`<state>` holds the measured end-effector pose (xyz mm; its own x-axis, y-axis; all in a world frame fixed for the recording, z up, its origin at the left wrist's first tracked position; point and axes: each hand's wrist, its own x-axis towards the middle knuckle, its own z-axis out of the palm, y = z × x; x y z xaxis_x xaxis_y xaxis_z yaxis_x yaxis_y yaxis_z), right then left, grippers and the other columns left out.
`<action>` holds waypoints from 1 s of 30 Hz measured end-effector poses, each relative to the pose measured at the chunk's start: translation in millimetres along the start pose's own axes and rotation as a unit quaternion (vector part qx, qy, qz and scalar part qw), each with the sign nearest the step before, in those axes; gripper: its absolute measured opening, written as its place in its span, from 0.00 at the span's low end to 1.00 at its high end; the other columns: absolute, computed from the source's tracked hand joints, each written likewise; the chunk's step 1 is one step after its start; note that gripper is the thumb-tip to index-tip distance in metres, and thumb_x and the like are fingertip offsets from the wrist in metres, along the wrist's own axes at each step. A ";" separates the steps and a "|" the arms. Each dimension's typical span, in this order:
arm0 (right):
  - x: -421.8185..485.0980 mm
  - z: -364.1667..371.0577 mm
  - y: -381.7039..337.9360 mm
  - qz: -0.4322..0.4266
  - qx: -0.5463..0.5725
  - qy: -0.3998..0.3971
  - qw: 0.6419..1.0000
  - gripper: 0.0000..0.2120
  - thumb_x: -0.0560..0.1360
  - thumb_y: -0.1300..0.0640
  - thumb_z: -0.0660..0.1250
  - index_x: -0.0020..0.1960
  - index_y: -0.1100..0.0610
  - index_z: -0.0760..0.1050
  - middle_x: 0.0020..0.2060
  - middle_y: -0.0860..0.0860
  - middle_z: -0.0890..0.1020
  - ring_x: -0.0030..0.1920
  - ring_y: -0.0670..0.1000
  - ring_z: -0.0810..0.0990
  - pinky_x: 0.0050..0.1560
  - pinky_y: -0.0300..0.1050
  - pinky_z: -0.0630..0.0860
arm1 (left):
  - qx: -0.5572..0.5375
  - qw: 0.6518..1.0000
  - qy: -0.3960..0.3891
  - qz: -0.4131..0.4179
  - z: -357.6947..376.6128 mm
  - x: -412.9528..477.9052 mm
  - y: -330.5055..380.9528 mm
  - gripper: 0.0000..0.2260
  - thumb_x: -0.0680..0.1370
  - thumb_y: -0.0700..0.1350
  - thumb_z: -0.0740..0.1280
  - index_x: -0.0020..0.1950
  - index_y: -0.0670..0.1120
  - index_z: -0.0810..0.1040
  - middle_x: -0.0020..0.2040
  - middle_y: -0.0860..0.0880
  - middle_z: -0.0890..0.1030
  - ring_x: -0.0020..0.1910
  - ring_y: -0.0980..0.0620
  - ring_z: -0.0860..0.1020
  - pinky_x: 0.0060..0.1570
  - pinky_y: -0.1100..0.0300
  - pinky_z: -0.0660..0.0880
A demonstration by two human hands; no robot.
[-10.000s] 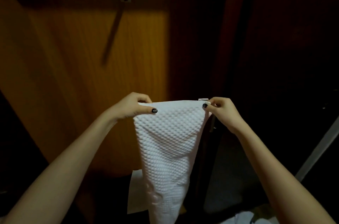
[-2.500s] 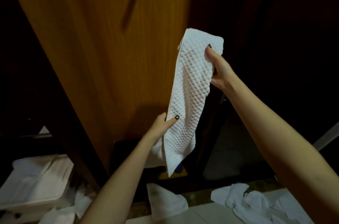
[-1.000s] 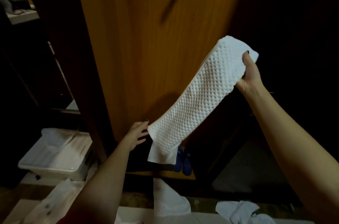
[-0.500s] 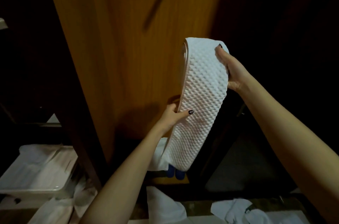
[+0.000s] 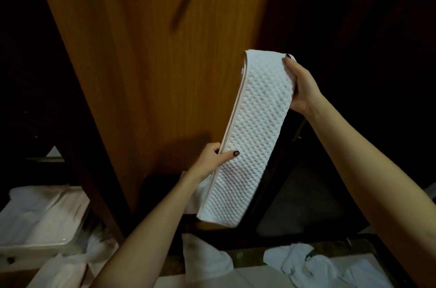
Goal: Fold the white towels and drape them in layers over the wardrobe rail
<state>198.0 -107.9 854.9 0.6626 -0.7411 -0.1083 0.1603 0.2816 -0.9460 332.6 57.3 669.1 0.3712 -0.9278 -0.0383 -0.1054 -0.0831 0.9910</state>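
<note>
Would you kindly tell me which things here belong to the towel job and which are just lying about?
Job: textured white towel, gripped by left hand and right hand; crumpled white cloths below, probably towels waiting.
Lying about: white tub at lower left; wooden wardrobe panel behind.

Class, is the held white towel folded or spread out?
Folded: the white towel is a narrow strip, with stacked layers showing along its left edge.
</note>
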 end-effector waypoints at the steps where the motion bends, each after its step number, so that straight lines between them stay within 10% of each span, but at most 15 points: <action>1: -0.4 -2.2 1.8 0.001 0.014 0.018 1.000 0.20 0.76 0.44 0.66 0.61 0.57 0.76 0.53 0.55 0.83 0.53 0.54 0.83 0.50 0.49 0.80 | 0.003 1.000 0.015 0.005 -4.1 -0.5 -1.1 0.12 0.75 0.46 0.72 0.39 0.41 0.73 0.32 0.50 0.70 0.28 0.60 0.73 0.31 0.62 0.63; 5: -0.4 -6.9 5.5 -0.012 0.061 0.066 0.996 0.21 0.76 0.45 0.67 0.63 0.57 0.75 0.58 0.56 0.82 0.57 0.55 0.82 0.49 0.50 0.81 | 0.021 0.999 0.048 0.012 -26.7 2.1 7.5 0.28 0.68 0.65 0.73 0.58 0.45 0.81 0.64 0.38 0.74 0.66 0.37 0.72 0.60 0.38 0.73; 9: 0.1 -5.2 3.7 -0.021 0.100 0.082 0.991 0.17 0.76 0.50 0.68 0.61 0.58 0.75 0.58 0.57 0.81 0.55 0.55 0.82 0.43 0.49 0.81 | 0.014 0.996 0.070 0.061 -42.4 -4.9 32.8 0.07 0.75 0.48 0.73 0.52 0.55 0.81 0.55 0.46 0.75 0.55 0.46 0.78 0.55 0.48 0.76; 13: 3.5 -6.8 7.2 -0.042 0.166 0.079 0.982 0.22 0.76 0.59 0.67 0.69 0.58 0.69 0.59 0.58 0.80 0.52 0.57 0.84 0.43 0.54 0.82 | 0.085 0.990 0.073 0.089 -56.7 -4.4 39.2 0.12 0.72 0.53 0.73 0.49 0.70 0.79 0.54 0.49 0.77 0.53 0.49 0.80 0.53 0.46 0.78; 19: 4.4 0.7 1.4 -0.062 0.203 0.028 0.977 0.17 0.78 0.62 0.63 0.66 0.61 0.69 0.57 0.59 0.81 0.54 0.58 0.83 0.50 0.55 0.81 | 0.048 0.991 0.065 0.108 -68.4 -3.8 54.0 0.06 0.79 0.47 0.67 0.44 0.51 0.82 0.47 0.46 0.75 0.43 0.49 0.77 0.41 0.56 0.71; 23: 5.2 6.9 -16.5 -0.058 0.199 0.036 0.978 0.14 0.78 0.56 0.66 0.61 0.61 0.73 0.52 0.59 0.84 0.49 0.57 0.85 0.46 0.54 0.82 | 0.013 0.989 0.030 0.147 -76.9 -6.7 72.8 0.14 0.78 0.43 0.68 0.59 0.61 0.77 0.55 0.61 0.81 0.52 0.60 0.81 0.44 0.67 0.76; 26: 8.7 15.4 -27.1 -0.054 0.192 0.034 0.979 0.16 0.78 0.55 0.67 0.62 0.61 0.71 0.51 0.60 0.84 0.49 0.58 0.85 0.41 0.54 0.82 | 0.055 0.992 0.022 0.110 -94.3 -0.1 87.2 0.21 0.77 0.45 0.70 0.64 0.64 0.69 0.56 0.53 0.80 0.48 0.55 0.82 0.39 0.67 0.77; 30: 13.6 26.7 -45.0 -0.071 0.188 0.042 0.979 0.19 0.78 0.57 0.67 0.66 0.62 0.68 0.54 0.60 0.82 0.51 0.58 0.84 0.43 0.55 0.82 | 0.121 0.987 0.034 0.098 -116.5 19.6 111.7 0.05 0.78 0.48 0.69 0.48 0.47 0.80 0.42 0.53 0.81 0.38 0.57 0.80 0.36 0.64 0.72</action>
<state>219.4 -114.3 904.1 0.5540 -0.8322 -0.0239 0.5149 0.3651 -0.7756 435.6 72.2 794.1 0.3826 -0.9084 0.1686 -0.3953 0.0039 0.9185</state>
